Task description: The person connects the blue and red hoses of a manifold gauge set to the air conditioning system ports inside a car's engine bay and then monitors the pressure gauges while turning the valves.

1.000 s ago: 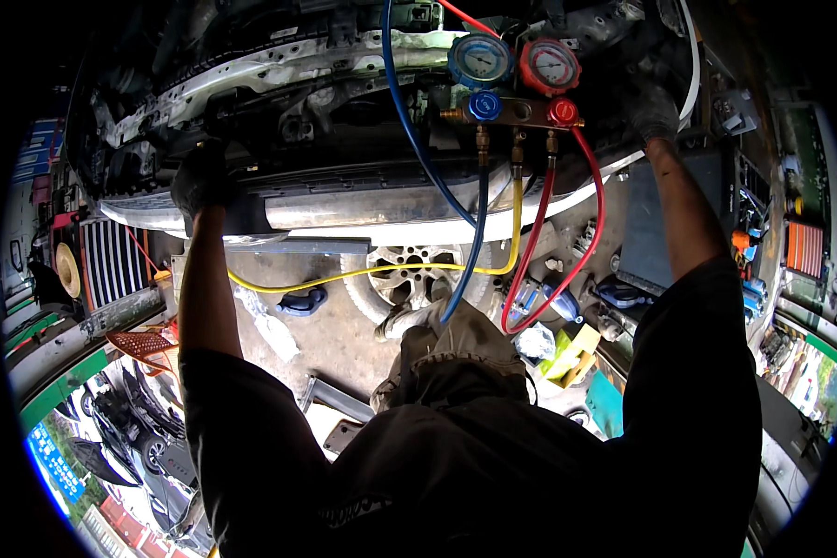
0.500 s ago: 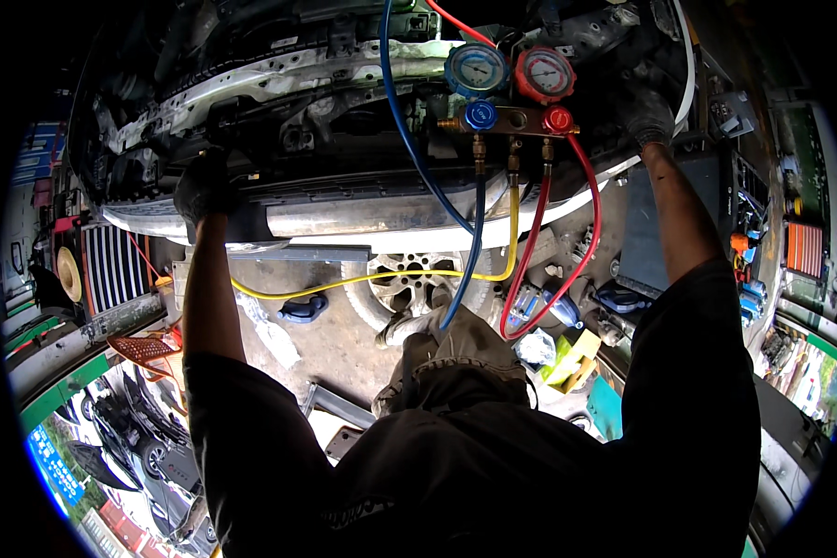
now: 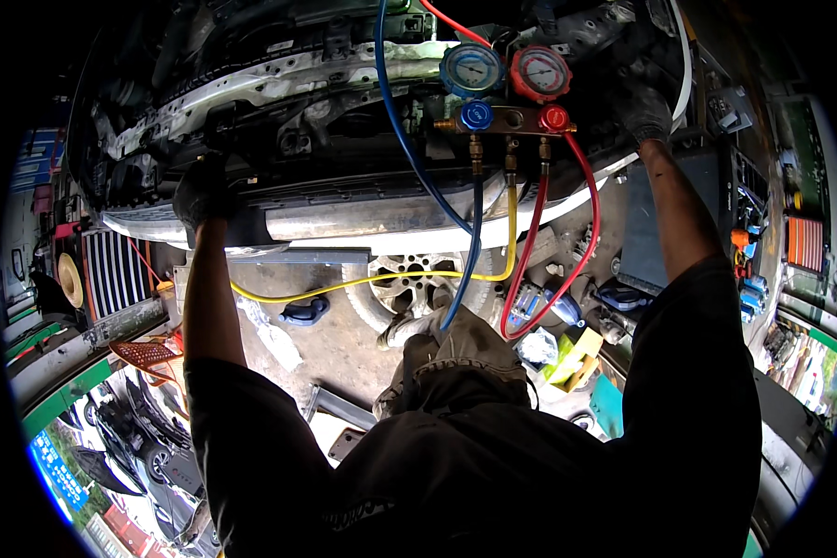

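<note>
My left hand [image 3: 202, 192], in a dark glove, is at the left part of the car's front end, just above the bumper [image 3: 335, 219]. Its fingers look curled round something dark, which shadow hides. On the right, my gloved right hand [image 3: 644, 113] reaches into the dark corner of the car's front, beside the white body edge; its fingertips are lost in shadow. Between the hands hangs a manifold gauge set [image 3: 510, 121] with a blue gauge [image 3: 472, 72] and a red gauge [image 3: 541, 73]. A blue hose [image 3: 478, 200], a yellow hose [image 3: 512, 223] and a red hose [image 3: 595, 205] run from it.
Below the bumper a wheel [image 3: 417, 284] lies on the floor near my shoe. Around it are a blue tool [image 3: 304, 311], a yellow-green box [image 3: 575, 361] and clear plastic [image 3: 536, 349]. A red-brown chair [image 3: 147, 356] stands left; a dark panel [image 3: 665, 223] is at right.
The view has shifted slightly, with the gauge set a little further left in the picture. Both hands stay at about the same places on the car.
</note>
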Demonstrator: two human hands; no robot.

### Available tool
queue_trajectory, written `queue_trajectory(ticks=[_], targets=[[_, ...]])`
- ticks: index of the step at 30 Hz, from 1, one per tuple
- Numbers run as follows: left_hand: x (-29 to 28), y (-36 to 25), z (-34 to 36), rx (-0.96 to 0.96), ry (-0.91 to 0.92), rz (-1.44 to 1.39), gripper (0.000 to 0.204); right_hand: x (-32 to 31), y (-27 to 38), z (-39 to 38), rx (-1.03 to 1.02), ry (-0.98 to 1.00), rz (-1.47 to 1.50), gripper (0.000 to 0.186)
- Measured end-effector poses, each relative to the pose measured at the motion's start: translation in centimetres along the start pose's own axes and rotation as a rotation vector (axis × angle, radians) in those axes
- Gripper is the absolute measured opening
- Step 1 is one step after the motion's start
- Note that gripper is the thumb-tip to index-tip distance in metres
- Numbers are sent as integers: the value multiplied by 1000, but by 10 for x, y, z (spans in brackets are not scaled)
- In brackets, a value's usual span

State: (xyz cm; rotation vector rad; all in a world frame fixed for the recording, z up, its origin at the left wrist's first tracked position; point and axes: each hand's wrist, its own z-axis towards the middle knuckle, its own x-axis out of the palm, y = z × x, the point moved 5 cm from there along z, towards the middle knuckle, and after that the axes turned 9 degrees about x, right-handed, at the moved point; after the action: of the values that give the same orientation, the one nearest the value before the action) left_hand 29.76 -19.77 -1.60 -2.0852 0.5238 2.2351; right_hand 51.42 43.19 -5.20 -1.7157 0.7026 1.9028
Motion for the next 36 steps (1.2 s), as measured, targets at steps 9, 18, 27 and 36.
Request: queue_trajectory(ticks=[9,18,27,36], targets=[[-4,-3,1,-132,-44,-104,44,4,-10,1,51,-35,63,47],[8,1,2,84,-106,65,16,-4,-1,-6,163,19,35,44],[-8,2,-6,-79,-227,-197,45,-20,10,-16,109,-85,137,38],[1,3,2,-73,-184,-155,42,-25,13,-16,78,-83,142,40]])
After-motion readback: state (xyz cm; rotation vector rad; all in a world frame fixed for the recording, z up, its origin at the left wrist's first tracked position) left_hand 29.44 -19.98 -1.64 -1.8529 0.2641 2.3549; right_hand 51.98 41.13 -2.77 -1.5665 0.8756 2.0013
